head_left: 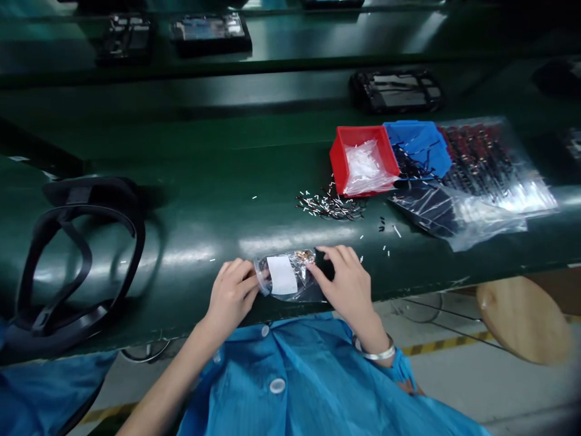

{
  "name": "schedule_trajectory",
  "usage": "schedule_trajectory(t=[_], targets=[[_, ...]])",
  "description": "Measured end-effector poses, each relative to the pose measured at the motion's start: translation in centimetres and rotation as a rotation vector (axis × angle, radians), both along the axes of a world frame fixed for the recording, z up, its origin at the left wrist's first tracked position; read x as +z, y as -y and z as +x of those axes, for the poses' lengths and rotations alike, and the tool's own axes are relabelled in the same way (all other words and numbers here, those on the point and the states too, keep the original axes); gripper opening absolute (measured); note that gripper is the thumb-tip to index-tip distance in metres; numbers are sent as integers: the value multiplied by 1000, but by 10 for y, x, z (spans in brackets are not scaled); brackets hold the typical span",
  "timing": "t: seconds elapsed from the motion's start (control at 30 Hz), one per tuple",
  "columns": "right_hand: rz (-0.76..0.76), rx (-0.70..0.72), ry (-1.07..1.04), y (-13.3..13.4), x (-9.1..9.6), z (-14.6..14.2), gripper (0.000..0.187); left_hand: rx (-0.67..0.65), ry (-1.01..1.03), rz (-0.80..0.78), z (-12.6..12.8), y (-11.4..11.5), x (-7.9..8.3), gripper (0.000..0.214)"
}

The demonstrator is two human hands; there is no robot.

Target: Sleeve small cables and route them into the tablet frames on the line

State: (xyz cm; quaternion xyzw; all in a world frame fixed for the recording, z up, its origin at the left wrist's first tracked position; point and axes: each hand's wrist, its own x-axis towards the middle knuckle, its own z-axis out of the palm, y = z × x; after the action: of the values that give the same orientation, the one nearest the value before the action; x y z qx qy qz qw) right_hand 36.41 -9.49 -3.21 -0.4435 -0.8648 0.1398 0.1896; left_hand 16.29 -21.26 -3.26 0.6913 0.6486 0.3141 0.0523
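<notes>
Near the front edge of the green surface (190, 224) lies a clear bag (303, 274) with a white label. The left hand (232, 292) has curled fingers at its mouth; whether they pinch, I cannot tell. The right hand (348, 283) spreads thumb and forefinger at the other end. Beyond are a pile of small wires (333, 207), a red bin (338, 163) and, touching it, a blue bin (420, 136).

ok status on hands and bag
Left hand on left end of bag, right hand on right end. Bag on bench, white label up. Loose bits beyond, clear of hands.
</notes>
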Motion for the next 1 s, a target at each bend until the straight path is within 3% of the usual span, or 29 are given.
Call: schedule_trajectory(t=[0.1, 0.2, 0.33, 0.47, 0.63, 0.77, 1.0], targets=[[-67, 15, -39, 4, -5, -6, 17, 60, -125, -19, 1, -4, -5, 17], [-142, -4, -146, 5, -5, -12, 14, 15, -94, -83, 4, -5, -8, 16], [-379, -40, -367, 4, 1, -14, 13, -99, 84, -186, 10, -7, -9, 34], [-501, -70, -529, 6, 7, -19, 11, -85, 316, -227, 15, -11, -7, 51], [-378, -67, -631, 9, 9, -28, 8, -127, 509, -160, 20, -14, -2, 38], [-226, -77, -668, 12, 7, -32, 5, -51, 607, -134, 26, -13, 0, 36], [8, -21, -630, 13, 9, -36, 6, 12, 674, -295, 32, -16, 3, 49]])
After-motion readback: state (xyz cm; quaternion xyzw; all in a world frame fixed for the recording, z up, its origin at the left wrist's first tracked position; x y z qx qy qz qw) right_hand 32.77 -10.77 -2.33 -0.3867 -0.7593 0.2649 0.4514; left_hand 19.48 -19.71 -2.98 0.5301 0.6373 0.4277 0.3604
